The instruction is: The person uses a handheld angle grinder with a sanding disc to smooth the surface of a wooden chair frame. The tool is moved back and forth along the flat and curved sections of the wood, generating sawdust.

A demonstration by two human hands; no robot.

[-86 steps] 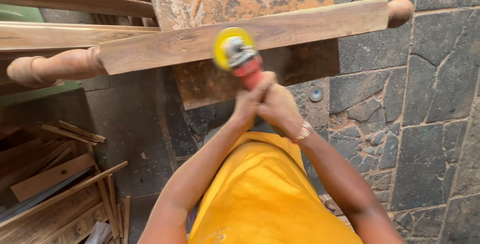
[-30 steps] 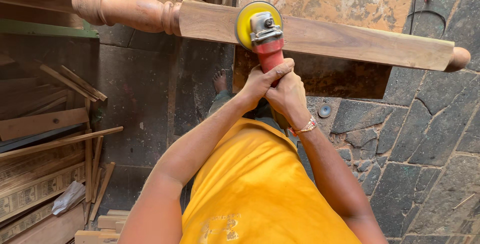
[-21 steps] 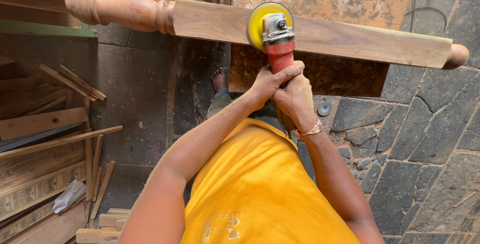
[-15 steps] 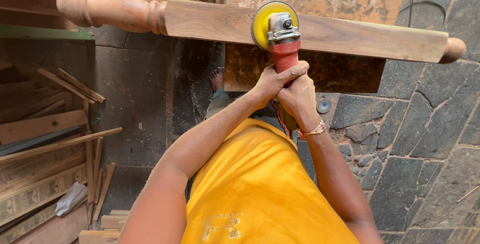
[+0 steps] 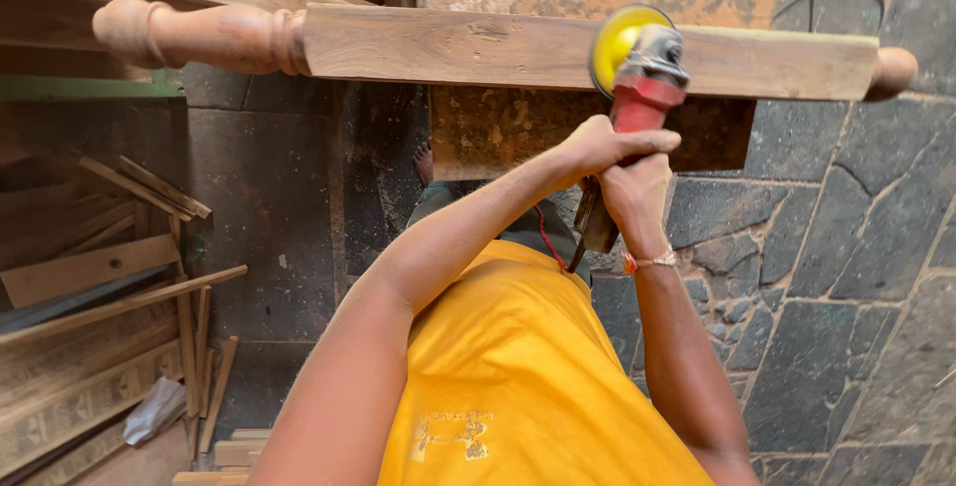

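Both hands (image 5: pixel 619 162) clasp grinder (image 5: pixel 642 78); disc on beam (image 5: pixel 478 46).

Wood offcuts (image 5: pixel 110 277) on stone floor (image 5: pixel 856 247)

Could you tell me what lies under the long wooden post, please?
Under the wooden post, an orange-brown slab and stone floor show; the grinder and both hands cover one stretch.

Packages, labels, signs and screens: a single candidate. A crumpled pale grey plastic bag or wrapper (image 5: pixel 152 409) lies at lower left, among the stacked wooden planks (image 5: pixel 85 272). Whether it bears print cannot be told.
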